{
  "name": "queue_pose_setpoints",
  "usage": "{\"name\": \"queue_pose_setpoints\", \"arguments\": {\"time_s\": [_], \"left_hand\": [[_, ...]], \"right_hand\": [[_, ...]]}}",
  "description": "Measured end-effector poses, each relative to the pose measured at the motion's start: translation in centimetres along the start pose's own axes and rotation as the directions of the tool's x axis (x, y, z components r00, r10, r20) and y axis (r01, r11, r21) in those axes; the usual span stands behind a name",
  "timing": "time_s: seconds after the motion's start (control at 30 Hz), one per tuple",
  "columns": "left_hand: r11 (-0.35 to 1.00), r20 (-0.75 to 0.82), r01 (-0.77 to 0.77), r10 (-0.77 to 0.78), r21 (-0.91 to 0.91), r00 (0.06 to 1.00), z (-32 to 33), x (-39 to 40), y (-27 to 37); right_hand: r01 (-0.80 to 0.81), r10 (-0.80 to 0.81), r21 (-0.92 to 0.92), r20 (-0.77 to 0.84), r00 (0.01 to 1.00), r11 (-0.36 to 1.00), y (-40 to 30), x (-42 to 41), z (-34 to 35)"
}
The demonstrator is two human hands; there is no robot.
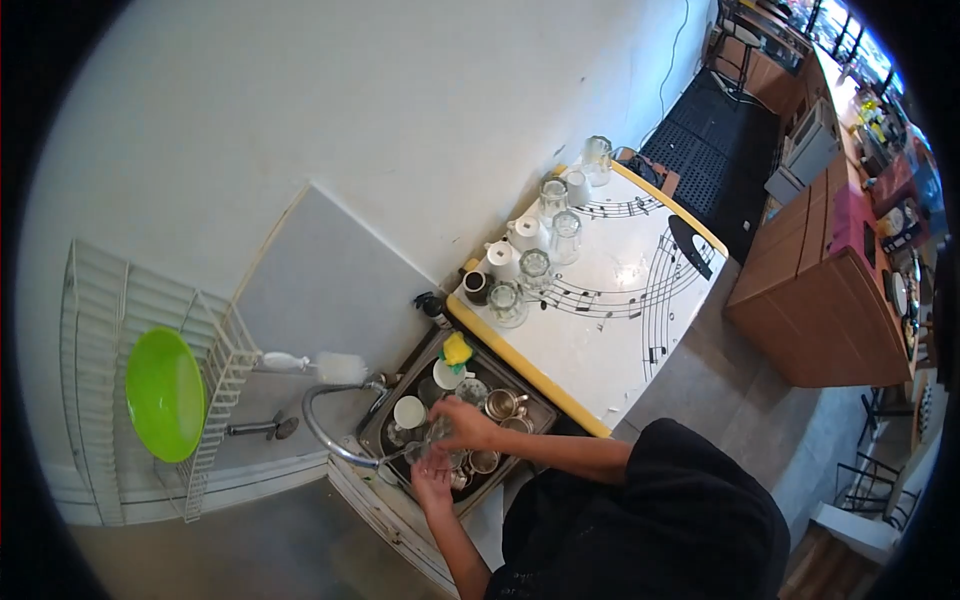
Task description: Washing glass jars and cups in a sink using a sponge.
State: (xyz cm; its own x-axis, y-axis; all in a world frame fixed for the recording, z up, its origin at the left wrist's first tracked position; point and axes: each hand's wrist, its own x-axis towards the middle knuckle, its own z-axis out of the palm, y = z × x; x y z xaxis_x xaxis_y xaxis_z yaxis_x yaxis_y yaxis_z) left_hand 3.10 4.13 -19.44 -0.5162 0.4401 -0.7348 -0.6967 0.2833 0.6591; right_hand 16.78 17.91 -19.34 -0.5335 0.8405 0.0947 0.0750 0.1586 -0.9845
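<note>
A clear glass [439, 433] is held over the sink [480, 504] between my two hands, partly hidden by the fingers. My right hand [463, 424] grips it from above. Fingers of my left hand [433, 476] touch its lower end, palm turned up. Beside the hands, a chrome faucet [319, 431] arches in and water runs from its spout. White cups [410, 412], another white mug [448, 373], a glass [472, 391] and several metal cups [501, 403] fill the basin. A yellow and green sponge [455, 349] rests at the sink's back corner.
Right of the sink, a white table [600, 330] with yellow edging carries upturned glasses [507, 304], white mugs [502, 259] and a dark mug [476, 286]. A dark bottle [433, 307] stands behind the sink. A wall rack [217, 390] holds a green bowl [165, 394]; a white brush [337, 367] is nearby.
</note>
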Motion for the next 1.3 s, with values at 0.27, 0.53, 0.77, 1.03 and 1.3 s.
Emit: {"name": "queue_pose_setpoints", "arguments": {"time_s": [0.27, 0.53, 0.77, 1.03, 1.3], "left_hand": [[0.977, -0.038, 0.191, -0.195, -0.095, 0.980, -0.7, -0.6, -2.8], [0.984, -0.064, 0.177, -0.178, -0.009, 0.982, 2.2, -1.2, -2.9], [0.982, -0.081, 0.189, -0.191, -0.026, 0.978, 2.3, -1.0, -3.2], [0.982, -0.045, 0.174, -0.178, -0.070, 0.983, 2.5, -1.2, -3.9], [0.990, -0.108, 0.132, -0.127, 0.043, 0.986, 0.8, -3.4, -4.7]], "right_hand": [[0.411, -0.181, -0.374, 0.517, 0.836, 0.831, 0.7, -1.6, -3.5], [0.143, -0.125, -0.045, 0.288, 0.949, 0.989, -2.5, -1.7, -22.1], [-0.103, -0.011, -0.493, -0.222, 0.975, 0.864, -0.2, 1.3, -40.4], [-0.206, -0.047, -0.605, -0.375, 0.926, 0.769, 6.4, 9.5, -46.2], [-0.165, -0.044, -0.651, -0.292, 0.955, 0.741, 7.7, 12.2, -45.3]]}}
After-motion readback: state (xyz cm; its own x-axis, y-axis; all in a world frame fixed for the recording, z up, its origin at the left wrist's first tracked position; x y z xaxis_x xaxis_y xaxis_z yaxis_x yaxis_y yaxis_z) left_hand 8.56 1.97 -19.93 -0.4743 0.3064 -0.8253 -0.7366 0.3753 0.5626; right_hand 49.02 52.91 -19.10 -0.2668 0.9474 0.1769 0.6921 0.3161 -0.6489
